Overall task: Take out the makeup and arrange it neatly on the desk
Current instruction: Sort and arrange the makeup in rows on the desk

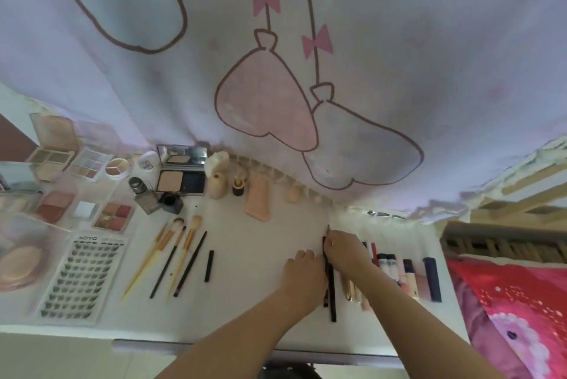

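Makeup lies spread over the white desk [245, 302]. My left hand [302, 274] and my right hand [342, 248] meet over thin black pencils [332, 302] lying lengthwise right of centre. The right hand's fingers pinch the far end of one pencil; the left hand rests curled against the pencils' left side. Right of them stands a row of lip tubes and sticks [408, 277]. Left of centre lie several brushes [175, 256], a short black stick [209, 265] and a lash tray [81, 277].
Open palettes [89, 164], a powder compact [181, 176], small bottles [144, 194], a pink tube [259, 200] and a sponge sit along the desk's back. A printed curtain [276, 56] hangs behind. A red blanket [515, 311] lies right of the desk edge.
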Demonstrator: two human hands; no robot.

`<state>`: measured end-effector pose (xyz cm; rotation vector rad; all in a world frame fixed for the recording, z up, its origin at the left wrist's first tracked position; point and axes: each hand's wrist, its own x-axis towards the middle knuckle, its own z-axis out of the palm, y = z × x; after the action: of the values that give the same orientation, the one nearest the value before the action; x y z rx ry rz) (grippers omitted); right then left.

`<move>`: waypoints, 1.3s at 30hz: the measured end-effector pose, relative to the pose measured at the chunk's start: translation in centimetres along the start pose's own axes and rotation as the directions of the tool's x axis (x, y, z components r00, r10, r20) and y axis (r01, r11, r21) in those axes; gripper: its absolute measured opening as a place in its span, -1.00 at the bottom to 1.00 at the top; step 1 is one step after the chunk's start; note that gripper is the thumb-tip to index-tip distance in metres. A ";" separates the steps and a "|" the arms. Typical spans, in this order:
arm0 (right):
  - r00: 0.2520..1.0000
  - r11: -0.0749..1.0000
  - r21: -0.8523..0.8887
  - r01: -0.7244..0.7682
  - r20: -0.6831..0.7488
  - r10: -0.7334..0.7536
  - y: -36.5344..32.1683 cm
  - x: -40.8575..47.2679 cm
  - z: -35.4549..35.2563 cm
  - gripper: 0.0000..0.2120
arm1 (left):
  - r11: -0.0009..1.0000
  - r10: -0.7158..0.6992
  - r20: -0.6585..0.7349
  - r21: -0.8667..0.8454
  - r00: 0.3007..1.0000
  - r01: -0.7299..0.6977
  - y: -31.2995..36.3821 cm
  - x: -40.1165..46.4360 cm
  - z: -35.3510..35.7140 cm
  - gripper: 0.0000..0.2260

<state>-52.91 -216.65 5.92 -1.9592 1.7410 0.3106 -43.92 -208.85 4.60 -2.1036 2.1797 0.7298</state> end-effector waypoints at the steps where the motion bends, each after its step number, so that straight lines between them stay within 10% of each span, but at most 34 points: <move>1: 1.000 1.000 0.006 0.005 -0.003 -0.005 0.3 0.2 0.0 -0.73 | 1.000 -0.028 -0.002 0.010 1.000 0.028 0.7 0.4 0.2 -0.75; 14: 0.995 0.979 0.203 -0.002 0.099 -0.019 -0.3 0.6 0.7 -0.69 | 0.976 -0.214 -0.018 -0.037 0.977 0.213 -0.2 0.2 1.5 -0.78; 19: 0.951 0.644 0.731 -0.226 0.309 -0.017 -3.2 -0.4 -0.6 -0.73 | 0.960 -0.204 -0.043 -0.203 0.978 0.191 -3.3 -2.0 -0.8 -0.75; 34: 0.954 0.282 0.913 -0.294 0.265 0.139 -7.4 0.4 -1.8 -0.69 | 0.872 -0.186 0.269 -0.398 0.945 0.285 -13.9 -7.6 -4.2 -0.74; 39: 0.969 0.683 0.703 -0.197 0.244 0.028 -10.5 -1.7 0.9 -0.87 | 0.907 -0.296 0.111 -0.278 0.949 0.316 -15.8 -6.9 -2.8 -0.77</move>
<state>-42.82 -214.14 8.20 -1.1870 1.5127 -0.1284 -27.50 -203.00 4.47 -2.4384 1.7321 1.1258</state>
